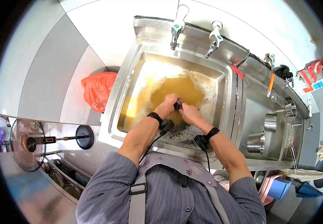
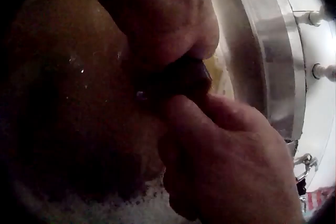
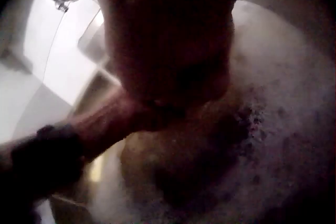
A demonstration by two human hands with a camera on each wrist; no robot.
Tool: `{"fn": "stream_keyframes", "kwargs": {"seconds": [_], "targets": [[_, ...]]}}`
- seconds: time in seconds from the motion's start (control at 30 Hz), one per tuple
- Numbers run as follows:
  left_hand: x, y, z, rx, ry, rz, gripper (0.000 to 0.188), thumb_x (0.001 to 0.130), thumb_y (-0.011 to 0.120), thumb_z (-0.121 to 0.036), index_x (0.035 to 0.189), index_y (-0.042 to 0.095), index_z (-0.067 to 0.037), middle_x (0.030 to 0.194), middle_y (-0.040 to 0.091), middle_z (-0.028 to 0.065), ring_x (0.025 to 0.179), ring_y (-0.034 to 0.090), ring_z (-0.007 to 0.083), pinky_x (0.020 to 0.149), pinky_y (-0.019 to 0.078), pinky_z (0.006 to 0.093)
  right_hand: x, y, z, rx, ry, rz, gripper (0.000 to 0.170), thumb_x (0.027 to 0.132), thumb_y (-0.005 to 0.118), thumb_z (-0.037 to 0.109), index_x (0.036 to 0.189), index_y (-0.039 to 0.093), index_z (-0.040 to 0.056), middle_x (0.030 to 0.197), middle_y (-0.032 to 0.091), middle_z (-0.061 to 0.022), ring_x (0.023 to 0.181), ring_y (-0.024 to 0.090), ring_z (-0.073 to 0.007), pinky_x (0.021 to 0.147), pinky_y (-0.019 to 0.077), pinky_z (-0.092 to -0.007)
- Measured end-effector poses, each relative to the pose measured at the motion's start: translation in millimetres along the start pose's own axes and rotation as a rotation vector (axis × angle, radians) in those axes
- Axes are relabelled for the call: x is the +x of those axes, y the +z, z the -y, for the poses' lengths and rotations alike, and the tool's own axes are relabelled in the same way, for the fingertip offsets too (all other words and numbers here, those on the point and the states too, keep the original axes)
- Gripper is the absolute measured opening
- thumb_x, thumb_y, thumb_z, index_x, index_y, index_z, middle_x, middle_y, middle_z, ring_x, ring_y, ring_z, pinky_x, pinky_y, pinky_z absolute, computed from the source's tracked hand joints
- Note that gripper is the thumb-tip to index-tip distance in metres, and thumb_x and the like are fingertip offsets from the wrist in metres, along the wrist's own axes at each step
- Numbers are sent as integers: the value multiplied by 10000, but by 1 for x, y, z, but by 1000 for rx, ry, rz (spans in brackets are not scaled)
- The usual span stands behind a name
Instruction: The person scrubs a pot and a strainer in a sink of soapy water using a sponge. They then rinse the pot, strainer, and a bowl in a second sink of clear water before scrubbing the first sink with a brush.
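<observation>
Object point(image 1: 177, 106) held in hands point(image 1: 192, 114) over sink point(image 1: 226, 108), taps point(image 1: 176, 33) mounted behind sink, bag point(image 1: 98, 91) set to its left, pots point(image 1: 255, 142) in basin point(image 1: 256, 106) to its right

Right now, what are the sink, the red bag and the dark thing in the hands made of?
The sink looks like satiny stainless steel: it's grey with soft, bright reflections. The red bag looks like thin, glossy plastic: it's crinkled and shiny. The dark thing has a faint sheen, perhaps plastic or metal; I can't tell.
</observation>
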State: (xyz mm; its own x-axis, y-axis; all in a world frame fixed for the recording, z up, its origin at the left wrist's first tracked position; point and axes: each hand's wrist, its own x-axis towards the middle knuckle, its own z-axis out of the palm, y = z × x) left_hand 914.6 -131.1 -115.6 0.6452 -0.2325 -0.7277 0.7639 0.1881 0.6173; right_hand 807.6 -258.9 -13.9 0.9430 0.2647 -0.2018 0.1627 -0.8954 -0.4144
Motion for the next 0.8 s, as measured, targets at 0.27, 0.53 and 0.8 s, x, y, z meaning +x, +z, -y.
{"fn": "stream_keyframes", "kwargs": {"seconds": [0.27,0.53,0.8], "targets": [[-58,-3,-30,-527,-126,504,178,1029,592,-144,1108,611,14,963,681,148,899,701,285,805,619,441,-16,-42,17,1349,533,356,257,1033,581,311,988,575,58,688,527,1,495,443,-97,424,355,-295],[-38,-12,-7,-286,110,458,182,1043,568,-123,1149,597,22,1023,693,150,941,690,295,860,592,432,-2,-23,3,1133,527,325,279,1025,611,304,911,589,50,658,517,-25,477,455,-136,417,369,-330],[-17,8,10,1784,641,-87,191,940,664,-153,1060,673,-5,980,718,150,881,702,286,791,577,404,0,14,-2,-181,153,-66,168,960,557,147,970,607,-13,832,700,-277,718,714,-416,604,577,-498]]}}
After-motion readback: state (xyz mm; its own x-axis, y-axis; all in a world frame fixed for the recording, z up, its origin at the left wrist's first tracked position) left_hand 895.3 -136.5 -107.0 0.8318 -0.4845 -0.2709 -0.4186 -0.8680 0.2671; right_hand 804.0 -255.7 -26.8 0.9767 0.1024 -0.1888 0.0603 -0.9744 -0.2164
